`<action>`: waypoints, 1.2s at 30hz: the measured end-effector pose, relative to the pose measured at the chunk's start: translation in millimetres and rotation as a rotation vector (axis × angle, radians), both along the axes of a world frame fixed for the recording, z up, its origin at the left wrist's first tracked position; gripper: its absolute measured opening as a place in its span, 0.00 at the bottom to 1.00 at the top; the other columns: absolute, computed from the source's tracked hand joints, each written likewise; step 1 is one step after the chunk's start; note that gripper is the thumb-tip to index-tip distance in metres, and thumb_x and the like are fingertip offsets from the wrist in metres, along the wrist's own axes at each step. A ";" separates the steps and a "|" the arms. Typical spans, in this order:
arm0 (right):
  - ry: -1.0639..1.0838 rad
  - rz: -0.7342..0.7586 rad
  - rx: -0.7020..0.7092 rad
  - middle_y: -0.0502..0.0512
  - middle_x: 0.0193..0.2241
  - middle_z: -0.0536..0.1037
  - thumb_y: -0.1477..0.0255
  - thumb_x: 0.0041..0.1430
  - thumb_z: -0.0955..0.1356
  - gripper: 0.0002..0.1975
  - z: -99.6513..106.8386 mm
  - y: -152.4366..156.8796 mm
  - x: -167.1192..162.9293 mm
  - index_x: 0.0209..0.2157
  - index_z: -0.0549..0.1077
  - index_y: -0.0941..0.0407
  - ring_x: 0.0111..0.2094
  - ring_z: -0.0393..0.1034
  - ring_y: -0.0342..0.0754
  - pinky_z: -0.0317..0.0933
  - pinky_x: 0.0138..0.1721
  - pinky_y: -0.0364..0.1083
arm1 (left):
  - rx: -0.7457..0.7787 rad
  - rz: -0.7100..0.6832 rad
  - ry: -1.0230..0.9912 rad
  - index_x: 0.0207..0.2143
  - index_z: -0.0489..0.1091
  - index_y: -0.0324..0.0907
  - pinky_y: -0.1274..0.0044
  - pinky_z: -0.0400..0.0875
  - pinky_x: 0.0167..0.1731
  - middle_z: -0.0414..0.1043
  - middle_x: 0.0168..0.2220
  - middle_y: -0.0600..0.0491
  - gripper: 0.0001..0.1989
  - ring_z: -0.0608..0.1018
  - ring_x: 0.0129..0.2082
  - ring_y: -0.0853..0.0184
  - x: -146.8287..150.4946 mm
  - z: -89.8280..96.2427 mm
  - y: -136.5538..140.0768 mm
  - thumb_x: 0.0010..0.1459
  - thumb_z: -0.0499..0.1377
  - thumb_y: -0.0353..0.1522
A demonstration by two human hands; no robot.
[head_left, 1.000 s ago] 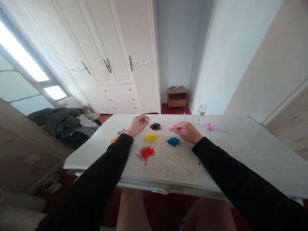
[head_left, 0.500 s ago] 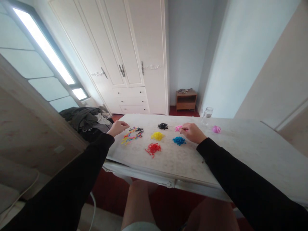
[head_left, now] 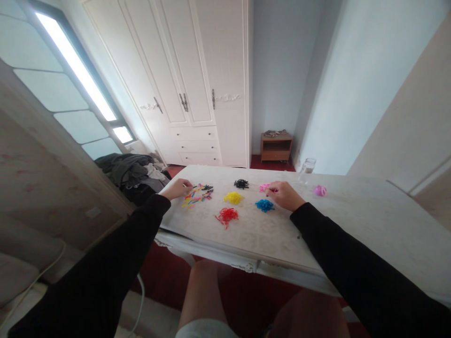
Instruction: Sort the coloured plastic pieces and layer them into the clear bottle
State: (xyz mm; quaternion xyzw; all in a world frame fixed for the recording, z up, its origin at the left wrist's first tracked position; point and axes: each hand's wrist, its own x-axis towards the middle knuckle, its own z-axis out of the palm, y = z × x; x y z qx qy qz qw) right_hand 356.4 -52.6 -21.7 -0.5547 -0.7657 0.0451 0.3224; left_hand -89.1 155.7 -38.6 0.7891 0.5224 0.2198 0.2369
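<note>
The left hand (head_left: 179, 188) has swung away from near the black pile (head_left: 241, 183) to the left edge of the mixed-color strips (head_left: 199, 195) on the worktop (head_left: 260, 237), while the right hand (head_left: 283, 195) has stayed beside the pink pile (head_left: 263, 188). That puts the unsorted strips at the left fingertips, with the black, yellow (head_left: 233, 198), red (head_left: 227, 216), blue (head_left: 264, 205) and pink piles standing apart. Both hands have bent fingers, but whether either is closed on a strip I cannot tell.
</note>
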 end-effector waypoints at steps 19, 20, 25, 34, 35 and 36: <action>0.011 0.033 -0.026 0.56 0.22 0.76 0.67 0.62 0.63 0.19 -1.5 -0.5 -1.8 0.20 0.75 0.58 0.25 0.66 0.46 0.54 0.31 0.46 | 0.032 -0.016 -0.063 0.29 0.80 0.39 0.74 0.69 0.29 0.79 0.25 0.48 0.17 0.77 0.25 0.63 -1.2 14.1 -22.5 0.44 0.68 0.45; 0.012 0.035 -0.028 0.56 0.22 0.76 0.67 0.62 0.63 0.19 -1.5 -0.6 -1.9 0.20 0.75 0.58 0.25 0.66 0.46 0.54 0.31 0.46 | 0.027 -0.018 -0.063 0.29 0.80 0.39 0.74 0.70 0.29 0.79 0.24 0.49 0.18 0.77 0.25 0.63 -1.3 14.8 -22.8 0.45 0.67 0.45; 0.014 0.043 -0.030 0.55 0.21 0.74 0.66 0.63 0.63 0.20 -1.5 -1.3 -2.7 0.20 0.75 0.58 0.24 0.64 0.45 0.53 0.30 0.47 | 0.040 0.004 -0.058 0.30 0.81 0.39 0.74 0.69 0.28 0.79 0.24 0.49 0.17 0.77 0.23 0.64 -4.4 18.5 -22.2 0.46 0.67 0.45; 0.014 0.060 -0.013 0.54 0.20 0.74 0.67 0.61 0.64 0.19 -0.5 -2.3 -3.8 0.18 0.72 0.58 0.24 0.64 0.45 0.54 0.31 0.46 | 0.063 0.044 -0.006 0.31 0.82 0.39 0.74 0.69 0.27 0.81 0.26 0.48 0.15 0.78 0.25 0.63 1.7 5.1 -23.2 0.46 0.64 0.42; 0.013 0.060 -0.011 0.54 0.20 0.74 0.67 0.61 0.64 0.19 -0.5 -2.3 -3.8 0.18 0.72 0.58 0.24 0.64 0.45 0.54 0.31 0.46 | 0.067 0.048 0.004 0.31 0.82 0.39 0.74 0.68 0.27 0.80 0.25 0.48 0.15 0.77 0.24 0.63 3.0 3.6 -23.3 0.46 0.64 0.41; 0.012 0.059 -0.010 0.54 0.21 0.74 0.67 0.62 0.64 0.19 -0.5 -2.3 -3.8 0.19 0.73 0.58 0.24 0.64 0.45 0.55 0.31 0.46 | 0.073 0.050 0.014 0.30 0.82 0.40 0.74 0.68 0.26 0.80 0.26 0.48 0.14 0.77 0.24 0.63 4.1 2.6 -23.3 0.46 0.64 0.41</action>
